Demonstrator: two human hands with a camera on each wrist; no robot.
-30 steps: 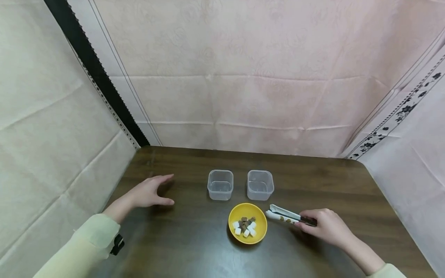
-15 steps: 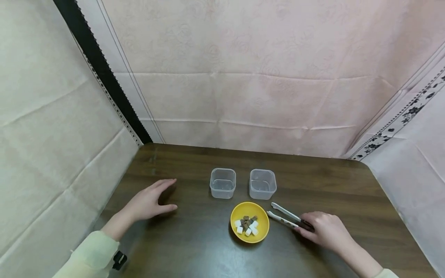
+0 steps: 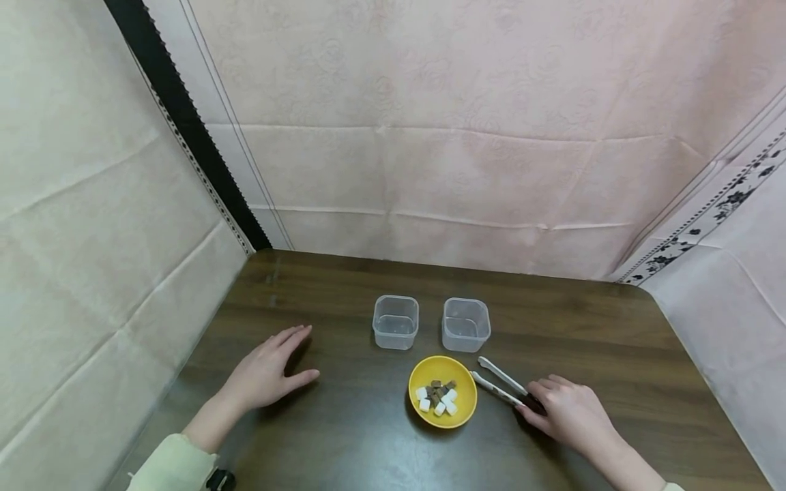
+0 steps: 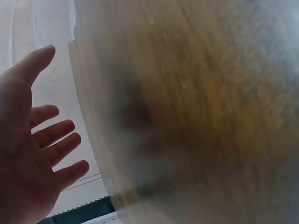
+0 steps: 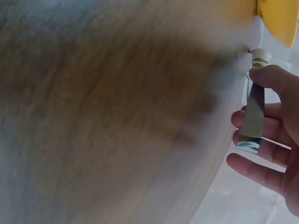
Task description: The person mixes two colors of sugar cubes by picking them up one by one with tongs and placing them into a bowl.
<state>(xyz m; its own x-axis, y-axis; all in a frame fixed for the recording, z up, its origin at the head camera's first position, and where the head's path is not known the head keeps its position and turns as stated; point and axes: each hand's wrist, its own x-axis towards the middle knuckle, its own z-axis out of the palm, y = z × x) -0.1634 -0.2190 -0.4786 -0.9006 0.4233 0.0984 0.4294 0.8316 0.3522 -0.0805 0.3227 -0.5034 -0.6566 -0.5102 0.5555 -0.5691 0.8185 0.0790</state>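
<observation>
My right hand [image 3: 574, 412] holds a pair of small tongs [image 3: 500, 374] by the dark end, between thumb and fingers. Their two pale arms stand apart, with the nearer tip close to the rim of a yellow bowl [image 3: 443, 421]. Inside the bowl lie several white cubes [image 3: 425, 405] and several brown cubes [image 3: 436, 384]. In the right wrist view the thumb presses along the tongs [image 5: 253, 112] and the fingers lie behind them. My left hand [image 3: 267, 372] hovers or rests low at the table's left, fingers spread, holding nothing; the left wrist view shows its palm [image 4: 23, 154].
Two clear plastic containers stand side by side behind the bowl, a left container [image 3: 396, 341] and a right container [image 3: 467, 341]. All sit on a dark wooden table [image 3: 344, 450]. Pale cloth [image 3: 430, 170] hangs behind the table and along both sides.
The tongs' arms have spread wider apart in my right hand. My left hand has dropped slightly toward me and its fingers have straightened. The head view has shifted a little.
</observation>
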